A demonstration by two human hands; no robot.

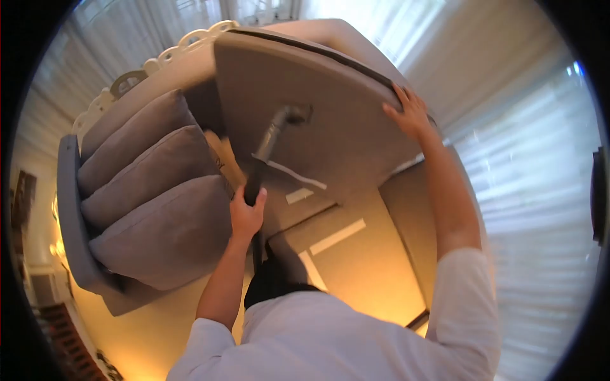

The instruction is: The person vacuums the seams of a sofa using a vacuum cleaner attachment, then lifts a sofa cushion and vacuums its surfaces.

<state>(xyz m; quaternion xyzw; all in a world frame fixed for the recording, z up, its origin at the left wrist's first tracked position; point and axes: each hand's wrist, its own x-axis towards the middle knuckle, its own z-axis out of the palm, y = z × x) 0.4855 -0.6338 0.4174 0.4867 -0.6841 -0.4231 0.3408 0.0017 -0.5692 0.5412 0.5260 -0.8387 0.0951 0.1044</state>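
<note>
My left hand is wrapped round the dark handle of a vacuum cleaner wand. The wand's shiny tube points up and away, and its tip rests on or very near the broad face of a large grey-brown sofa cushion. That cushion is tilted up on its edge. At its upper right edge, my right hand grips it with the fingers hooked over the dark border. A thin pale strip hangs beside the wand. Below the raised cushion shows the sofa base, with light strips on it.
Several grey back pillows lean in a row on the left, beside the sofa's armrest. A tan, paper-like piece sits between pillows and cushion. Sheer white curtains hang at right and behind. A scalloped white trim runs behind the sofa.
</note>
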